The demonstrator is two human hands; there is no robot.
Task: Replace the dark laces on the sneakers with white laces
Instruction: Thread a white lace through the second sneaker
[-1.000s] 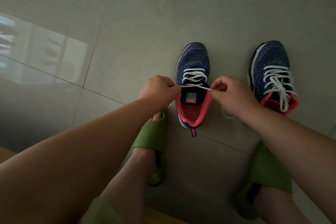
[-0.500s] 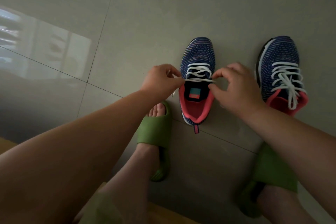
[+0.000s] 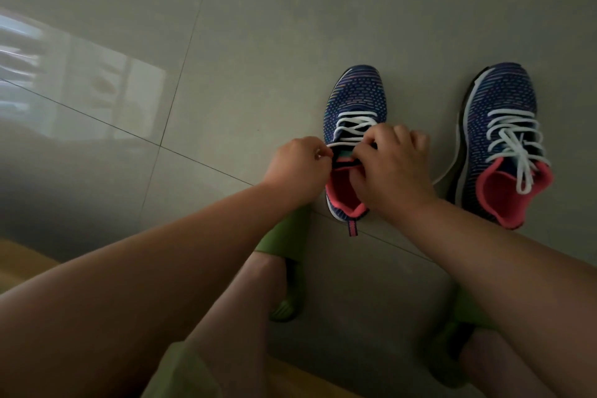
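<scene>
Sneakers are sitting side by side on the floor, toes pointing away from the person, and both are already wearing white laces. The right sneaker [image 3: 504,142] is looking fully laced, its loose ends trailing into the pink collar. The left sneaker [image 3: 350,139] is the one being worked: the left hand [image 3: 298,168] is pinching one end of its white lace [image 3: 353,124] at the shoe's left edge, while the right hand [image 3: 392,168] is curling over the tongue and gripping the other end, fingers closed on it.

To my eye the step is drawing the lace through the upper eyelets, or perhaps starting the tie; the right hand is hiding which. Doing it well is calling for even tension on both ends, keeping the lace flat and the tongue centred, and holding the shoe from sliding on the slick tile.

Underfoot, the tiled floor [image 3: 226,42] is glossy and grey, reflecting window light at the left. The person is wearing green slides [image 3: 287,236], and a strip of wooden surface [image 3: 19,260] is showing at the lower left.
</scene>
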